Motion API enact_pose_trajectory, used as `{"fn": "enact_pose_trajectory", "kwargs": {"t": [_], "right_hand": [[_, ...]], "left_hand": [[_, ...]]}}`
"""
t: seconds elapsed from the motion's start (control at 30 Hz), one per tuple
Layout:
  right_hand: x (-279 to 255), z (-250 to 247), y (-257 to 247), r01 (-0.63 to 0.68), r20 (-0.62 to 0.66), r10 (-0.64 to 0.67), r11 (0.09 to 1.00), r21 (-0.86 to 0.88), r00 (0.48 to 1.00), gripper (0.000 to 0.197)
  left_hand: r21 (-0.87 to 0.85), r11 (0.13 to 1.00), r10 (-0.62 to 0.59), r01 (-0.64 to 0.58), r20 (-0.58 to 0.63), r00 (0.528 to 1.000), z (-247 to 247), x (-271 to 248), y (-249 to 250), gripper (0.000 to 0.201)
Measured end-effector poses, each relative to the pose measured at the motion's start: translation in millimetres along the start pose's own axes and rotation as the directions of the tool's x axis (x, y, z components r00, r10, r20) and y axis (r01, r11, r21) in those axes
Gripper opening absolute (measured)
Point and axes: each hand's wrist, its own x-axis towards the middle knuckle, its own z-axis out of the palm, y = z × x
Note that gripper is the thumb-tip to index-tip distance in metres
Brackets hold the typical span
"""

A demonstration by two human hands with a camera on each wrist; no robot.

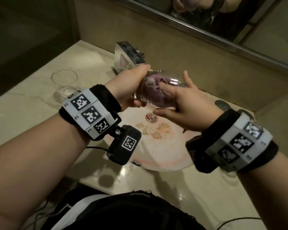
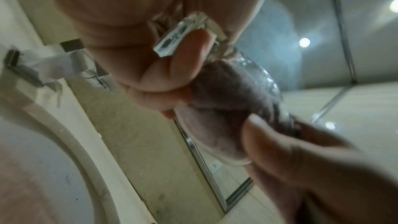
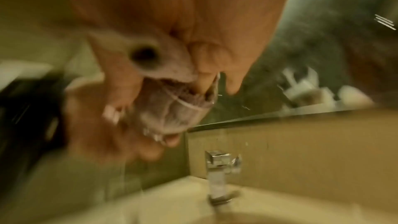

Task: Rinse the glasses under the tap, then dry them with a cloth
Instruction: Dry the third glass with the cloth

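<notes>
Purple cloth point(image 1: 154, 87) fills the tumbler point(image 1: 158, 90) I hold on its side over the sink point(image 1: 165, 146): my left hand point(image 1: 131, 87) wraps the base while my right hand point(image 1: 188, 103) pushes fingers into the mouth, working the cloth around. So this glass seems rinsed and mid-drying. The second glass point(image 1: 64, 83) stands on the counter point(image 1: 23, 105), left of the tap point(image 1: 130, 55); whether it's dry I can't tell.

I am gripping a glass point(image 1: 158, 90) sideways over the sink point(image 1: 165, 151) with my left hand point(image 1: 130, 90), while my right hand point(image 1: 186, 107) is pushing a purple cloth point(image 1: 154, 91) inside it.
</notes>
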Motion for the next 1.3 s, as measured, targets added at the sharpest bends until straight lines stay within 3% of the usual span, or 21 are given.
{"fn": "enact_pose_trajectory", "kwargs": {"t": [0.03, 0.1, 0.2, 0.27, 0.37, 0.4, 0.43, 0.5, 0.57, 0.67, 0.73, 0.77, 0.8, 0.83, 0.87, 0.93, 1.1, 1.17, 1.23, 1.3], "right_hand": [[0, -5, -3, -0.076, 0.054, 0.065, 0.972, 0.224, 0.996, 0.047], [-2, -14, -6, -0.165, 0.136, 0.100, 0.740, 0.652, 0.986, 0.045], [0, -10, 1, -0.116, 0.073, 0.103, 0.514, 0.850, 0.992, 0.045], [2, -5, 8, -0.096, 0.045, 0.122, 0.450, 0.888, 0.992, 0.044], [-2, -11, 15, -0.088, 0.020, 0.123, 0.584, 0.807, 0.992, 0.036], [-5, -15, 20, -0.067, -0.029, 0.156, 0.576, 0.815, 0.987, 0.029], [-8, -19, 26, -0.039, -0.080, 0.211, 0.507, 0.861, 0.974, 0.023], [-9, -29, 37, 0.036, -0.144, 0.384, 0.274, 0.961, 0.912, 0.020], [-9, -34, 40, 0.085, -0.134, 0.511, 0.119, 0.989, 0.849, 0.020], [-8, -33, 34, 0.043, -0.054, 0.558, 0.033, 0.999, 0.828, 0.024], [-1, -30, 20, 0.024, -0.014, 0.581, -0.009, 1.000, 0.813, 0.026], [6, -25, 18, 0.031, -0.066, 0.590, 0.069, 0.997, 0.804, 0.018], [14, -21, 15, 0.025, -0.166, 0.627, 0.227, 0.973, 0.761, 0.014], [21, -16, 14, -0.003, -0.287, 0.658, 0.403, 0.915, 0.696, 0.023], [27, -11, 10, -0.035, -0.410, 0.626, 0.573, 0.819, 0.664, 0.029], [32, -2, 8, -0.104, -0.529, 0.501, 0.785, 0.610, 0.685, 0.029], [29, 3, 5, -0.043, -0.633, 0.210, 0.962, 0.269, 0.745, 0.021], [23, 4, 6, -0.006, -0.548, 0.100, 0.985, 0.171, 0.831, 0.035], [13, 2, 9, 0.076, -0.430, 0.022, 0.975, 0.208, 0.902, 0.041], [3, 1, 16, 0.161, -0.396, -0.058, 0.959, 0.233, 0.916, 0.043]], "left_hand": [[0.016, 1.000, 0.024, -0.023, -0.025, 0.999, 1, 0, 0, 0.044], [0.012, 0.996, 0.084, -0.083, -0.056, 0.995, 3, 1, 3, 0.040], [-0.033, 0.988, 0.148, -0.153, -0.121, 0.982, 3, 4, 8, 0.037], [-0.035, 0.988, 0.145, -0.151, -0.121, 0.982, 2, 6, 9, 0.041], [-0.039, 0.993, 0.105, -0.108, -0.075, 0.992, -4, 10, 2, 0.048], [-0.068, 0.994, 0.087, -0.091, -0.068, 0.994, -8, 12, -1, 0.049], [-0.110, 0.991, 0.062, -0.070, -0.067, 0.996, -11, 14, -5, 0.052], [-0.193, 0.981, 0.011, -0.024, -0.070, 0.997, -17, 18, -10, 0.059], [-0.246, 0.969, -0.020, 0.004, -0.063, 0.998, -19, 21, -13, 0.059], [-0.306, 0.952, -0.037, 0.029, -0.021, 0.999, -14, 22, -10, 0.050], [-0.337, 0.940, -0.039, 0.054, 0.049, 0.998, -11, 25, -10, 0.054], [-0.353, 0.933, -0.040, 0.068, 0.086, 0.995, -11, 28, -11, 0.057], [-0.372, 0.924, -0.040, 0.086, 0.130, 0.991, -11, 30, -11, 0.059], [-0.399, 0.910, -0.039, 0.113, 0.188, 0.981, -12, 33, -10, 0.057], [-0.431, 0.891, -0.037, 0.142, 0.243, 0.969, -13, 35, -10, 0.056], [-0.481, 0.857, -0.026, 0.184, 0.317, 0.948, -14, 36, -8, 0.050], [-0.573, 0.797, 0.031, 0.191, 0.356, 0.934, -10, 34, -6, 0.029], [-0.588, 0.793, 0.023, 0.159, 0.291, 0.956, -11, 33, -5, 0.026], [-0.574, 0.808, -0.008, 0.133, 0.215, 0.977, -13, 35, -6, 0.033], [-0.551, 0.825, -0.054, 0.128, 0.149, 0.987, -12, 34, -5, 0.043]]}}
